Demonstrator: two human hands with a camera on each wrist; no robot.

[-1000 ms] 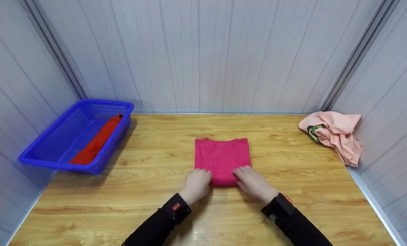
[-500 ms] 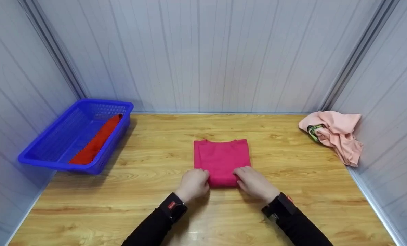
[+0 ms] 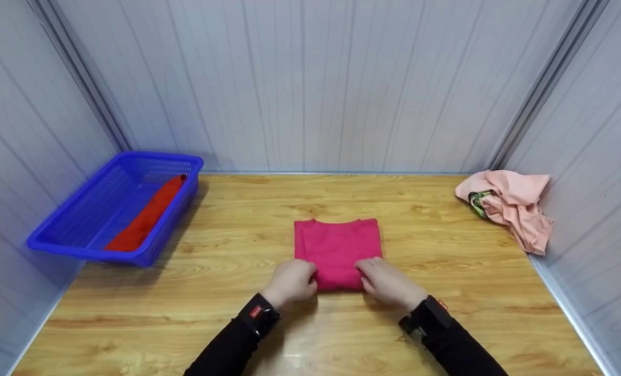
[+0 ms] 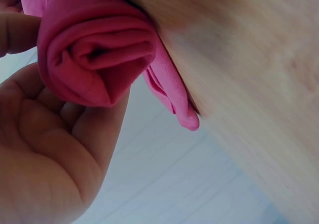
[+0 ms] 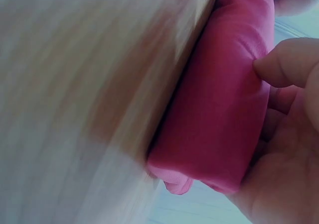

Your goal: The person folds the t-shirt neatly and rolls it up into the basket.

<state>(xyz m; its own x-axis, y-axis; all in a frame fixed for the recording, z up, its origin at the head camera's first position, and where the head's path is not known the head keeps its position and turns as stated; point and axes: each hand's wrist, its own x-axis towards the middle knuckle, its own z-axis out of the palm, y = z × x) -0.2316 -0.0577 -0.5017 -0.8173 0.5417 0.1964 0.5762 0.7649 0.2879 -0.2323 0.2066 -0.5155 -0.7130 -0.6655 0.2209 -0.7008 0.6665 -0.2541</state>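
Observation:
A deep pink shirt [image 3: 339,243] lies folded at the middle of the table, its near edge rolled up and its curved neckline at the far side. My left hand [image 3: 292,281] grips the left end of the roll. In the left wrist view the rolled end [image 4: 97,57] shows a spiral of layers, with the thumb and fingers around it. On the right end, my right hand [image 3: 386,279] holds the roll, its thumb [image 5: 281,67] pressing the near face in the right wrist view and its fingers partly hidden behind the cloth.
To the left a blue plastic basket [image 3: 117,255] stands against the wall, with a folded orange-red cloth [image 3: 151,216] inside. A crumpled light pink garment [image 3: 514,198] with a green print lies at the right wall. Pale panels [image 3: 300,89] close off the back and sides.
The shirt's far edge has come nearer to me, and the rolled front has shifted slightly nearer too. My left hand has moved a little left and down; the right has barely moved.

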